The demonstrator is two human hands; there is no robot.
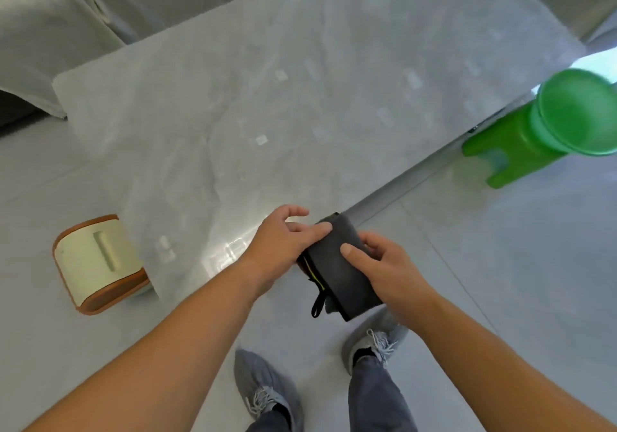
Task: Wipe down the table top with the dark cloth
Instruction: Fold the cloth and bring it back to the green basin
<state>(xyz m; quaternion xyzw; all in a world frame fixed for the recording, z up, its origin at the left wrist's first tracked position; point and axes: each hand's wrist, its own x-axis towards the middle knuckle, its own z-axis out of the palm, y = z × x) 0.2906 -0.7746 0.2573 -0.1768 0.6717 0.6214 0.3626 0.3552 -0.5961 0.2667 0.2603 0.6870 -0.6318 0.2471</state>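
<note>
**Wiping not yet begun: cloth folded in hand at the table's near corner**

Head view: The dark cloth is held in the air just off the near right corner of the table, folded into a thick rectangular pad with a yellow-stitched edge and a small hanging loop showing. The right hand carries it from beneath, thumb pressed on top, so that grip is closed on the cloth. The left hand lays its fingertips on the pad's left edge, fingers loosely curled, steadying or tucking the fold.

The cloth is not lying flat on the table. The glossy marbled surface shows ceiling reflections; no wiped streaks can be made out. A green stool stands at the right, a cream-and-brown box on the floor at the left.

Judgement: preparation only; the entire table top remains to be wiped.
</note>
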